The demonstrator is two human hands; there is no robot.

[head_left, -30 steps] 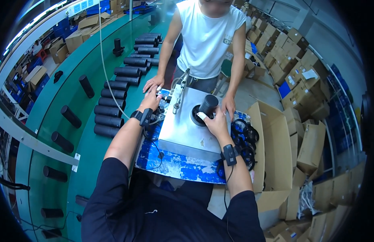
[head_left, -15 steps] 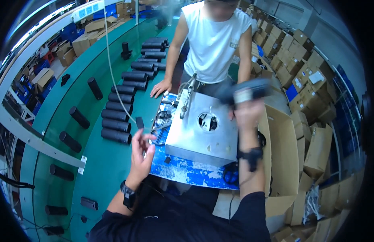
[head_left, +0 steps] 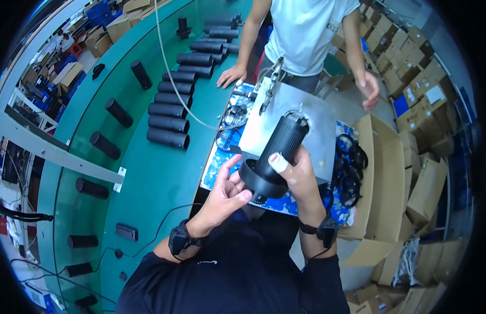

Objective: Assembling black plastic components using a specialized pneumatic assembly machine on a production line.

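Note:
My right hand (head_left: 303,175) is wrapped round a black cylinder (head_left: 283,142) with a textured, mesh-like wall, a tape-like white patch on its thumb. The cylinder is tilted, its wide ring-shaped base (head_left: 261,180) toward me. Beside that base is my left hand (head_left: 224,196), palm up, fingers apart and slightly curled; its fingertips are at the ring's edge, and whether they bear weight I cannot tell. A small dark piece (head_left: 235,149) shows just beyond the left index fingertip. Behind the cylinder stands a metal box (head_left: 319,112) with a round opening, partly hidden, and a toggle clamp (head_left: 271,83).
Black tubes (head_left: 169,123) lie in a row on the green bench (head_left: 143,178) to the left. Coiled black cables (head_left: 350,170) lie right of the box, beside an open carton (head_left: 381,183). Across from me stands a person in a white top (head_left: 305,36). A pale cable (head_left: 172,78) hangs down.
My right hand has brought the black cylinder down and left, in front of the metal box. My left hand has moved right, to its base. The other person's hand has come off the box's side.

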